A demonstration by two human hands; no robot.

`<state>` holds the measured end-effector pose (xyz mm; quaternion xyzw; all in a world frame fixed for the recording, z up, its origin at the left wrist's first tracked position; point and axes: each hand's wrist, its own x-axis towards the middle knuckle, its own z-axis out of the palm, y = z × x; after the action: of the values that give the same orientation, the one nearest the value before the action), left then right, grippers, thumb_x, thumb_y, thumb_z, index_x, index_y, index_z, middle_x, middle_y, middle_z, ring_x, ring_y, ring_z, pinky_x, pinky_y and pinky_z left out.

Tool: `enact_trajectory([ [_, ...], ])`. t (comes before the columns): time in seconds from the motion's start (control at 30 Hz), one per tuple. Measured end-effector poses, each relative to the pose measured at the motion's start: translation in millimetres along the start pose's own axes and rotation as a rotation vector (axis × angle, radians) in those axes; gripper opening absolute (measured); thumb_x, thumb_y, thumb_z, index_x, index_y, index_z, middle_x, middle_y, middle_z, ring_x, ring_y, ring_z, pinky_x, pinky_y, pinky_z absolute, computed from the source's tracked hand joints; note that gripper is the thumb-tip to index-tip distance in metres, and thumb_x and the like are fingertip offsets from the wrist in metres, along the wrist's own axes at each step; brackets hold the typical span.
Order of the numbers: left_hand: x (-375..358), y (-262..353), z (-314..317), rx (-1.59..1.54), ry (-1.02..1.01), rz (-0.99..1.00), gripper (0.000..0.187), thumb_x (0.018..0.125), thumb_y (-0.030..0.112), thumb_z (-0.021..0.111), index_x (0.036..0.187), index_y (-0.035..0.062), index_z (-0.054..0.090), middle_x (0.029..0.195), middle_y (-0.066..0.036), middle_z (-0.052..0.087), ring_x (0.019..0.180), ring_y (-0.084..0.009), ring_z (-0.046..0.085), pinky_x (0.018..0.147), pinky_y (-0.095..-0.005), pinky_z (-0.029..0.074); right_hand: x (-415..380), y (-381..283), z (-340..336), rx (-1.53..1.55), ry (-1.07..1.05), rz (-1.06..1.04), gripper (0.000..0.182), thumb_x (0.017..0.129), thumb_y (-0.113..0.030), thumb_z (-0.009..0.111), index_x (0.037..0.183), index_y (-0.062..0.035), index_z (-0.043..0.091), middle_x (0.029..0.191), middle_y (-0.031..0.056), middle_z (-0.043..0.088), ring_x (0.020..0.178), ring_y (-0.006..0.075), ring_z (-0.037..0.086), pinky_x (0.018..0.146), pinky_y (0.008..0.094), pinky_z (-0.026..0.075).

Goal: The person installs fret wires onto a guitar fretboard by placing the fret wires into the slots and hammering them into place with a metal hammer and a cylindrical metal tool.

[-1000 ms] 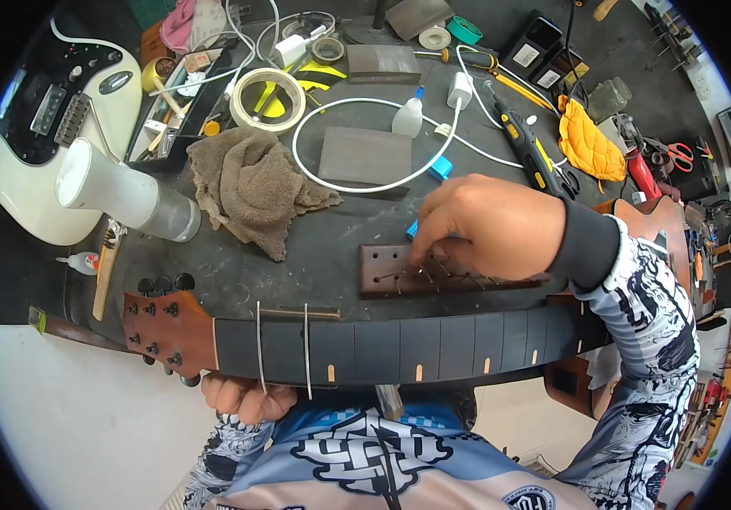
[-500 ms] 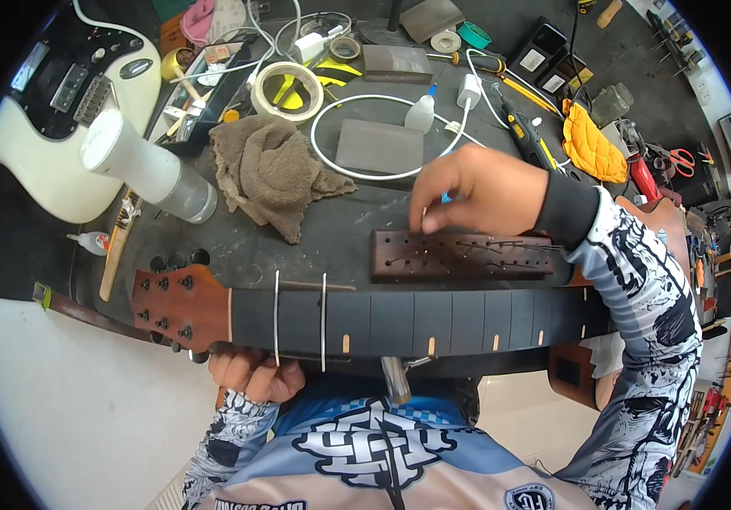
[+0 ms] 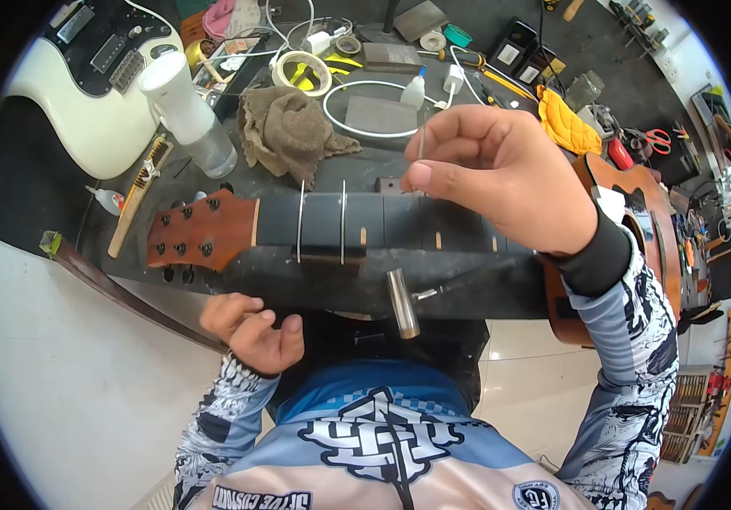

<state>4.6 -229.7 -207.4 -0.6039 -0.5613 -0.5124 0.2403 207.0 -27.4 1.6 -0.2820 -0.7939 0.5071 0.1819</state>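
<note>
Between the thumb and fingers of my right hand (image 3: 501, 174) is a thin piece of fret wire (image 3: 421, 143), held upright above the fretboard (image 3: 399, 223). My right hand hides part of the fretboard and most of the dark wooden fret holder (image 3: 389, 184) behind it. Two silvery frets (image 3: 301, 223) lie across the fretboard near the brown headstock (image 3: 191, 229). My left hand (image 3: 256, 331) is off the neck, palm up, its fingers loosely bent and apart with nothing in them. A small metal hammer (image 3: 402, 303) lies at the bench's front edge.
Behind the neck lie a brown cloth (image 3: 289, 132), a frosted bottle (image 3: 187, 110), a brush (image 3: 140, 195), a tape roll (image 3: 301, 73) and white cables. A white electric guitar body (image 3: 93, 110) is at the back left. The guitar's wooden body (image 3: 658, 229) extends right.
My right hand has lifted away from the fret holder and come nearer with the thin wire. My left hand has come out from beneath the headstock end and opened. The view has shifted.
</note>
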Motion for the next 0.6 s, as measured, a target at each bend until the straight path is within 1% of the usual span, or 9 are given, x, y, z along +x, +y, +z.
enact_trajectory([
  [0.03,10.6,8.1,-8.8,-0.057,0.022,-0.024,0.038,0.087,0.027,0.078,0.112,0.0170,0.052,0.107,-0.007,0.053,0.094,-0.0279,0.049,0.087,-0.0439,0.040,-5.1,-1.5,1.8,-0.002,0.004,0.003,0.023,0.092,-0.011,0.076,0.108,0.0037,0.071,0.088,0.0063,0.077,0.076,0.0047,0.065,0.065,0.0206,0.051],
  [0.1,53.6,27.2,-21.6,-0.076,-0.054,-0.015,0.044,0.084,0.023,0.082,0.119,0.0132,0.056,0.113,-0.010,0.057,0.101,-0.0313,0.052,0.092,-0.0448,0.041,-15.5,-3.0,8.0,-0.032,0.011,0.070,0.022,0.093,-0.015,0.075,0.105,0.0039,0.072,0.087,0.0069,0.077,0.074,0.0062,0.066,0.064,0.0219,0.052],
  [0.17,101.2,41.9,-42.1,-0.186,-0.256,-0.058,0.062,0.077,0.024,0.087,0.130,0.0088,0.058,0.124,-0.013,0.060,0.113,-0.0345,0.054,0.099,-0.0460,0.041,-24.3,-4.6,18.0,0.003,0.004,0.018,0.023,0.093,-0.018,0.075,0.101,0.0041,0.073,0.085,0.0077,0.077,0.070,0.0072,0.066,0.062,0.0237,0.053],
  [0.2,116.7,47.9,-51.7,-0.183,-0.253,-0.059,0.062,0.077,0.024,0.087,0.130,0.0088,0.058,0.124,-0.013,0.060,0.113,-0.0345,0.054,0.099,-0.0460,0.041,-34.2,-7.9,27.3,0.003,0.016,0.054,0.024,0.093,-0.019,0.076,0.099,0.0043,0.074,0.084,0.0075,0.077,0.068,0.0074,0.066,0.061,0.0246,0.053],
  [0.27,137.8,58.9,-63.9,-0.225,-0.513,0.042,0.085,0.073,0.031,0.092,0.142,-0.0001,0.053,0.138,-0.016,0.057,0.125,-0.0355,0.053,0.108,-0.0452,0.040,-56.4,-22.1,47.3,-0.036,0.019,0.163,0.024,0.091,-0.018,0.078,0.094,0.0054,0.074,0.078,0.0071,0.076,0.068,0.0072,0.067,0.059,0.0255,0.053],
  [0.3,138.6,64.4,-63.9,-0.262,-0.565,0.056,0.094,0.068,0.034,0.092,0.146,0.0003,0.050,0.142,-0.015,0.057,0.127,-0.0363,0.053,0.108,-0.0465,0.040,-67.3,-27.3,57.8,-0.020,0.021,0.179,0.023,0.091,-0.016,0.078,0.094,0.0065,0.074,0.075,0.0074,0.075,0.068,0.0074,0.068,0.059,0.0254,0.053],
  [0.4,129.7,81.5,-55.7,-0.295,-0.624,0.061,0.091,0.064,0.023,0.092,0.144,0.0025,0.054,0.138,-0.014,0.060,0.126,-0.0356,0.055,0.107,-0.0474,0.041,-87.7,-16.2,79.2,0.075,0.073,0.162,0.021,0.094,-0.013,0.075,0.097,0.0078,0.073,0.077,0.0088,0.075,0.067,0.0075,0.067,0.059,0.0249,0.053],
  [0.5,125.9,84.5,-49.9,-0.284,-0.602,0.095,0.092,0.061,0.019,0.092,0.144,0.0034,0.055,0.138,-0.012,0.061,0.127,-0.0333,0.056,0.107,-0.0466,0.041,-96.1,-10.2,84.0,0.158,0.091,0.188,0.020,0.095,-0.012,0.074,0.099,0.0085,0.072,0.078,0.0083,0.075,0.068,0.0079,0.067,0.061,0.0241,0.054],
  [0.6,127.6,90.6,-56.1,-0.258,-0.653,0.101,0.093,0.062,0.018,0.092,0.145,0.0049,0.053,0.139,-0.011,0.061,0.128,-0.0328,0.055,0.107,-0.0459,0.040,-100.5,-0.2,86.7,0.234,0.072,0.176,0.020,0.096,-0.010,0.072,0.100,0.0088,0.072,0.079,0.0086,0.075,0.068,0.0084,0.067,0.062,0.0241,0.054],
])
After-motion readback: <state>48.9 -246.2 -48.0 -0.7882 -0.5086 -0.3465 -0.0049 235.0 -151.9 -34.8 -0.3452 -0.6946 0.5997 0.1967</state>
